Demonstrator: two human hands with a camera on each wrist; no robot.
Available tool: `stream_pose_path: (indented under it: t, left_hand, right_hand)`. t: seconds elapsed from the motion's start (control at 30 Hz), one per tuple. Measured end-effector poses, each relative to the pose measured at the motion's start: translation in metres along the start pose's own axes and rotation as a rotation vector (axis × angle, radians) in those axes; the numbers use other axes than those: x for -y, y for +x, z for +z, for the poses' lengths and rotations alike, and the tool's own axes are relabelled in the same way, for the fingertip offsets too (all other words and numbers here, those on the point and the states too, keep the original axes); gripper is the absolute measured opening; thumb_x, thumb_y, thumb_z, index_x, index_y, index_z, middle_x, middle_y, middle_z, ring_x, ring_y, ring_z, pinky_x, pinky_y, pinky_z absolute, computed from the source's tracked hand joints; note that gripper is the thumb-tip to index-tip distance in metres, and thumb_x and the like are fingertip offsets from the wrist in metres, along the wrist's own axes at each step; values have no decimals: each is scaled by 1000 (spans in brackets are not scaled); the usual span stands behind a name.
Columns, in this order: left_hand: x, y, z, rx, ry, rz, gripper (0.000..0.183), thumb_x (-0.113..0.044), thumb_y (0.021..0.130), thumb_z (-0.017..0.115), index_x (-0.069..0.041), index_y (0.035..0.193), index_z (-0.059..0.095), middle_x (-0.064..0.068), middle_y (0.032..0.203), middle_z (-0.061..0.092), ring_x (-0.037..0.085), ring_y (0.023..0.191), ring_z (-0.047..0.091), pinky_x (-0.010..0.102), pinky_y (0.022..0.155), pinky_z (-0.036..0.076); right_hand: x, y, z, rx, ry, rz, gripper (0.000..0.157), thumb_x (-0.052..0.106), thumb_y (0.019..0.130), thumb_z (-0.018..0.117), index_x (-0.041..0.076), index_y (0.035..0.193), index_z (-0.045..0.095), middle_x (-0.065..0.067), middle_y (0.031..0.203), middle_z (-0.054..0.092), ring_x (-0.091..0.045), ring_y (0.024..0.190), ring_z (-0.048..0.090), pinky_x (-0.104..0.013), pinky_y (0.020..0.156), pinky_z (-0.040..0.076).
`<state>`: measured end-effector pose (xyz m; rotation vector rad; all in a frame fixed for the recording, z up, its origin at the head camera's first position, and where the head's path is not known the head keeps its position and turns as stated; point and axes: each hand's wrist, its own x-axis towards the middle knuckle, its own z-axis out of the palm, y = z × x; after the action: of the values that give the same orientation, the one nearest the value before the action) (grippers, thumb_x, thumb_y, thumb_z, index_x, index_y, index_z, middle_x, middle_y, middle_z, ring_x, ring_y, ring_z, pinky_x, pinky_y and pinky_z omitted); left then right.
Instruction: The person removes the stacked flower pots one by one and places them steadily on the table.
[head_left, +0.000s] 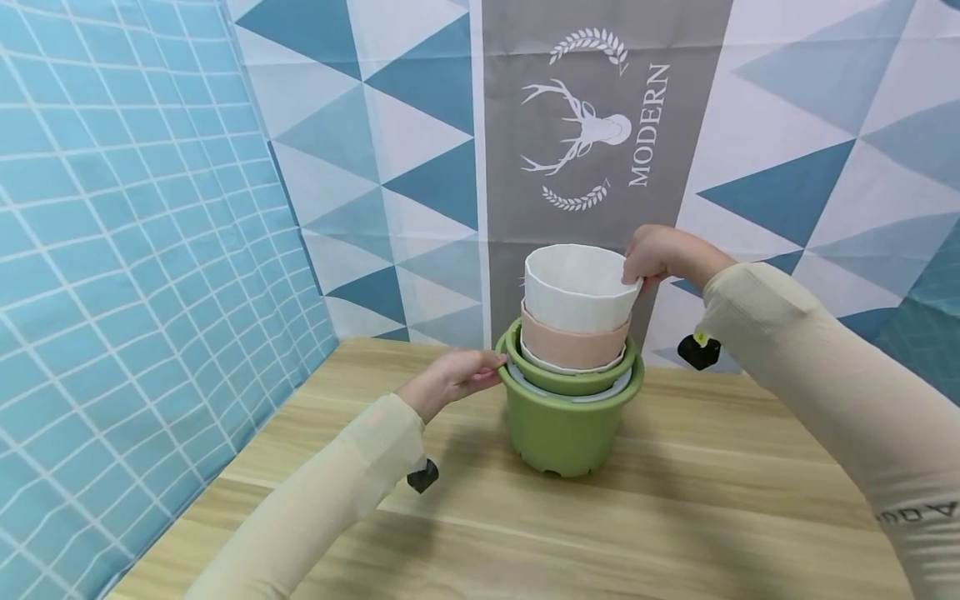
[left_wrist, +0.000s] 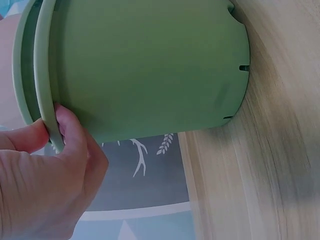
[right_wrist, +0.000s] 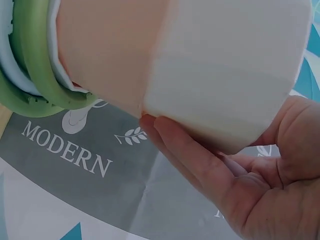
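Observation:
A large green flowerpot stands upright on the wooden surface with several others nested in it. Inside its rim show a grey-white rim and a smaller green pot. From these rise a white rim, a pink pot and, on top, a white faceted pot. My left hand pinches the outer green pot's rim between thumb and fingers. At the top right, my right hand grips the white pot's wall, its fingers along the outside. The white pot's lower part is hidden in the pink one.
The wood-grain tabletop runs up to a patterned cloth backdrop close behind the pots. A blue tiled-pattern sheet borders the left side. Dark wrist-camera pieces hang beneath both sleeves.

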<state>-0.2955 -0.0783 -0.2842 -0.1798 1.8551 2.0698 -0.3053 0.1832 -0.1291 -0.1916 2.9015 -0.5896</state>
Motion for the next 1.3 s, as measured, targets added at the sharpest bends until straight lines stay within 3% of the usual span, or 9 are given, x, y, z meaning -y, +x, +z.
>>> stream_pose_path:
  t: [0.23, 0.43, 0.9, 1.3]
  left_hand:
    - [-4, -3, 2, -2, 17, -14, 45, 4, 92, 55, 11, 134, 41, 13, 111, 52, 13, 85, 59, 29, 107, 50]
    - [-5, -3, 0, 1, -2, -23, 46, 5, 92, 54, 11, 135, 41, 13, 109, 51, 14, 87, 58, 26, 104, 52]
    - [-8, -4, 1, -11, 14, -17, 42, 5, 92, 54, 11, 133, 44, 13, 108, 51, 13, 88, 58, 23, 99, 55]
    - [-4, -2, 4, 2, 16, -18, 41, 5, 94, 52, 12, 133, 44, 12, 105, 52, 10, 80, 58, 11, 70, 59]
  right_hand:
    - [-1, -2, -1, -12, 32, -12, 30, 5, 86, 64, -13, 110, 62, -22, 98, 66, -14, 62, 58, -22, 62, 60]
    - [-1, -3, -4, 15, 62, -23, 31, 6, 88, 62, -14, 112, 61, -19, 95, 66, -12, 59, 54, -18, 55, 54]
    - [-4, 0, -11, 51, 105, -18, 36, 11, 91, 62, -13, 118, 58, -12, 86, 67, -10, 59, 62, -21, 64, 61]
    - [-15, -3, -11, 106, 189, -20, 34, 8, 92, 59, -16, 117, 56, -7, 82, 67, -8, 61, 66, -22, 66, 62]
